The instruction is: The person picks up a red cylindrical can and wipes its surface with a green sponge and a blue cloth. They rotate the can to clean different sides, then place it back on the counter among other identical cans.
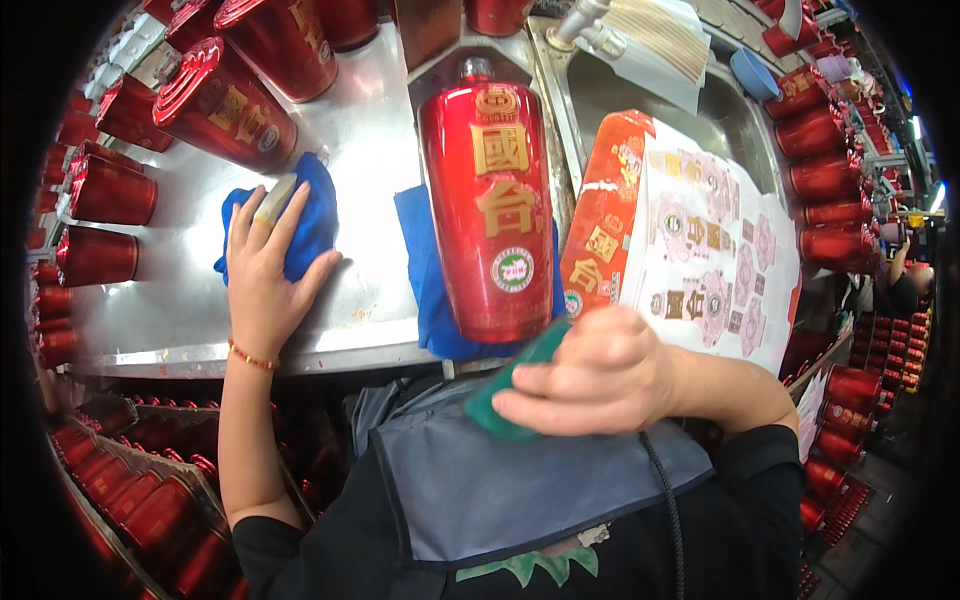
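Observation:
A tall red bottle (pixel 490 180) with gold characters and a dark cap lies in front of me on a blue cloth (pixel 436 318), its cap end away from me. My right hand (pixel 600 375) is closed around a flat green scraper (pixel 515 385), close to the bottle's near end and apparently apart from it. On the left, my left hand (pixel 270 240) rests on a bunched blue cloth (pixel 318 215), fingers and thumb spread. A small beige block (pixel 275 200) shows between two of its fingers. On the right lie white sheets of printed stickers (pixel 690 250).
A red printed box panel (pixel 608 200) lies under the sheets, beside a metal sink (pixel 590 85) with a tap (pixel 580 22). Red bottles (pixel 225 105) stand along the left of the metal table (pixel 375 120). More bottles (pixel 835 180) line the right, near a blue bowl (pixel 754 73).

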A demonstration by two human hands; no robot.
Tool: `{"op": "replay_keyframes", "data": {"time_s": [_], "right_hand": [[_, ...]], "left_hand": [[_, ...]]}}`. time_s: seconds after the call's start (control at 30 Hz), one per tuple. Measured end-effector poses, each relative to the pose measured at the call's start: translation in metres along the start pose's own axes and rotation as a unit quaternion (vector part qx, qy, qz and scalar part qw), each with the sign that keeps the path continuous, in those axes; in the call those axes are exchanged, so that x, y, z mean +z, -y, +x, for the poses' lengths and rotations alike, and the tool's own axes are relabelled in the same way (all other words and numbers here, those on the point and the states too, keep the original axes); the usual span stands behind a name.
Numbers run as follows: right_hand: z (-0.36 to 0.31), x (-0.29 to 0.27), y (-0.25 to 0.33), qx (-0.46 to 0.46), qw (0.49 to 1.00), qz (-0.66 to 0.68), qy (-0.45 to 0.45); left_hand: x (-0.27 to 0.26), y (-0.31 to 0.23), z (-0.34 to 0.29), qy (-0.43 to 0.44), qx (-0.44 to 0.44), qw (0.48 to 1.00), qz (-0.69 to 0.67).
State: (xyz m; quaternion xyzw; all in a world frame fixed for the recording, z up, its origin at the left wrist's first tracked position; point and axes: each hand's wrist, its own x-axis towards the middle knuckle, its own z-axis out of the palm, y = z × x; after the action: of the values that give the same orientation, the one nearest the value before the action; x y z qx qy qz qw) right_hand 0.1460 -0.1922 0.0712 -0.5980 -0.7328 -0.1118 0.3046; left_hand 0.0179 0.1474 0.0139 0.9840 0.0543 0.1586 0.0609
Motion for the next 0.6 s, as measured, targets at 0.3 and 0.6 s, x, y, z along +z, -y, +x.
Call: {"op": "replay_keyframes", "data": {"time_s": [0.3,0.6], "right_hand": [[-0.027,-0.047,-0.001,0.37,0.913,0.029,-0.17],[-0.055,-0.051,-0.013,0.398,0.87,0.028,-0.291]], "left_hand": [[-0.029,-0.07,0.05,-0.169,-0.037,0.938,-0.301],[-0.018,-0.17,0.058,-0.09,0.219,0.942,-0.239]]}}
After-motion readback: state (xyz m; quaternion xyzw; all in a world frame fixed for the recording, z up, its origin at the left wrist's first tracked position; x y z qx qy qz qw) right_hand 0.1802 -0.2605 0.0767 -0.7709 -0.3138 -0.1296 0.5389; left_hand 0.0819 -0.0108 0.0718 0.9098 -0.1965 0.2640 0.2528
